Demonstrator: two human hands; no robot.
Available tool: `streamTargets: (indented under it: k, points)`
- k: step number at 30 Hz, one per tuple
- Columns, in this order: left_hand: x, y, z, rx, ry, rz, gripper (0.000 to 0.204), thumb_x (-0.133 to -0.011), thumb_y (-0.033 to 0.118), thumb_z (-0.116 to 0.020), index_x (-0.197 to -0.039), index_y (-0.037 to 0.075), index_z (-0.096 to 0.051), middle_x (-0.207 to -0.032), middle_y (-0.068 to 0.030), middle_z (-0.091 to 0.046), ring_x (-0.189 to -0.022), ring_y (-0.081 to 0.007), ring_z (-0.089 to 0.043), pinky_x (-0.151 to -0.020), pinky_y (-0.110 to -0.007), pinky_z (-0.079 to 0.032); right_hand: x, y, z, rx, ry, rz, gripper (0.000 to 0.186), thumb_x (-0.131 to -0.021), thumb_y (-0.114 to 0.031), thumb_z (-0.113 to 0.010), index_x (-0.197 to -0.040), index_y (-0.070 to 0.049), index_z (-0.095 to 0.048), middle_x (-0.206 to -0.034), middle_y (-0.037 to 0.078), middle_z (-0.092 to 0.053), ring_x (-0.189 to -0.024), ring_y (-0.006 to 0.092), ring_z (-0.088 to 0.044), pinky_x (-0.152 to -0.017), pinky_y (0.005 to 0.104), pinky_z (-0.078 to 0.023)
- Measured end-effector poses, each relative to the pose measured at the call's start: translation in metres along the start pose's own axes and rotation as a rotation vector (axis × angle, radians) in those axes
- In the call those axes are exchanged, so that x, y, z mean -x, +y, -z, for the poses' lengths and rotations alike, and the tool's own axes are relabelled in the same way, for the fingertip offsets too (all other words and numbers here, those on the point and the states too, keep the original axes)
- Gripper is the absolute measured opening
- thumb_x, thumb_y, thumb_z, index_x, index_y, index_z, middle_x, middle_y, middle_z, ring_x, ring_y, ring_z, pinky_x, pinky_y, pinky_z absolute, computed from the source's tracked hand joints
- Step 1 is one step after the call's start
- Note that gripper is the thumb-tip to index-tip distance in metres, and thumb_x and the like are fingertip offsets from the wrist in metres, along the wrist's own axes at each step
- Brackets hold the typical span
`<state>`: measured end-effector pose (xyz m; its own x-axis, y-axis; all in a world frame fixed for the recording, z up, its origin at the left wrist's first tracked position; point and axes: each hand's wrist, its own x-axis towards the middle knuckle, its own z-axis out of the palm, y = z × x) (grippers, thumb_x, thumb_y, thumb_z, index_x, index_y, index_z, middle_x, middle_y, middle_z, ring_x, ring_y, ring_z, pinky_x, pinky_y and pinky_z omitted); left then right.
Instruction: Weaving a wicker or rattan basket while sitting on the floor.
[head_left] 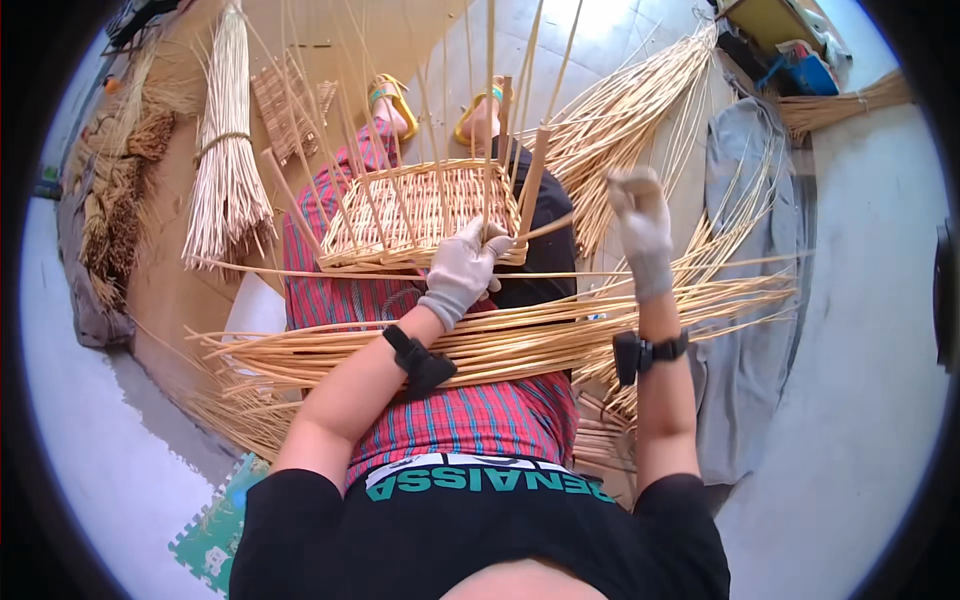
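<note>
A shallow rectangular wicker basket (410, 205) rests on my thighs, with thin upright stakes and thicker sticks rising from its edges. My left hand (465, 262), in a pale glove, is closed on the near right part of the basket's edge. A flat wicker strand (548, 228) slants up to the right from beside that hand. My right hand (642, 222), also gloved, is raised to the right of the basket and apart from it. Its fingers are curled and slightly smeared; whatever they may hold is hidden. Across my lap lies a loose bundle of wicker rods (500, 340).
A tied rod bundle (225, 150) stands at the far left, near a small woven piece (285, 108). More loose rods (640, 95) spread at the far right. Grey cloth (745, 390) lies on my right, a green foam mat (212, 530) at lower left. Long stakes project upward from the basket.
</note>
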<state>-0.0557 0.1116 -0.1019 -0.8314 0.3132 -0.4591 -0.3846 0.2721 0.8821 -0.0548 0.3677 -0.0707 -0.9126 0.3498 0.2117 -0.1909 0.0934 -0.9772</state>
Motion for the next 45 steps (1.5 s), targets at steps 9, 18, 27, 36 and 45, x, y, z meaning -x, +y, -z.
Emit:
streamTargets:
  k: [9,18,27,36,45]
  points:
    - [0.0,0.008,0.008,0.098,0.053,0.032,0.04,-0.11,0.041,-0.057,-0.121,0.003,-0.066,-0.094,-0.0092,-0.074,-0.05,-0.017,-0.067,-0.038,-0.03,-0.05,-0.1,-0.029,-0.058,-0.009,-0.101,-0.216,0.015,-0.093,-0.002,-0.073,-0.106,-0.004,-0.067,-0.099,0.006,-0.07,-0.092,0.0158,-0.069,-0.083,0.0294,-0.058]
    - [0.019,0.041,0.017,-0.304,0.296,-0.543,0.07,-0.097,0.027,-0.076,-0.156,0.006,-0.044,-0.133,-0.0143,-0.068,-0.078,-0.0245,-0.073,-0.07,-0.039,-0.06,-0.005,0.117,0.017,-1.008,0.314,-0.482,0.021,-0.11,-0.026,-0.059,-0.11,-0.006,-0.067,-0.103,0.013,-0.076,-0.095,0.0269,-0.073,-0.089,0.0429,-0.063]
    - [0.012,0.022,-0.01,-0.986,0.285,-0.76,0.114,-0.078,0.028,-0.089,-0.168,0.006,-0.022,-0.111,-0.0135,-0.068,-0.106,-0.0327,-0.066,-0.101,-0.045,-0.047,-0.028,0.036,-0.004,-1.3,0.285,-0.599,0.071,-0.109,-0.068,-0.028,-0.088,-0.009,-0.062,-0.069,0.001,-0.056,-0.061,0.0178,-0.051,-0.062,0.0349,-0.049]
    - [0.015,0.015,-0.009,-0.911,0.279,-0.731,0.105,-0.081,0.024,-0.085,-0.167,0.008,-0.028,-0.111,-0.0111,-0.071,-0.106,-0.0303,-0.067,-0.096,-0.044,-0.045,0.005,-0.002,0.007,-1.119,0.097,-0.339,0.066,-0.112,-0.061,-0.034,-0.077,-0.01,-0.057,-0.057,-0.003,-0.028,-0.052,0.0136,-0.026,-0.056,0.0309,-0.031]
    - [0.005,0.013,-0.006,-0.682,0.12,-0.64,0.104,-0.08,0.013,-0.086,-0.167,0.009,-0.03,-0.111,-0.0124,-0.069,-0.103,-0.0272,-0.067,-0.094,-0.039,-0.052,0.126,-0.089,-0.149,0.22,-0.27,0.13,0.016,-0.088,-0.016,-0.074,-0.1,-0.005,-0.077,-0.094,0.012,-0.076,-0.094,0.0292,-0.072,-0.097,0.0414,-0.052]
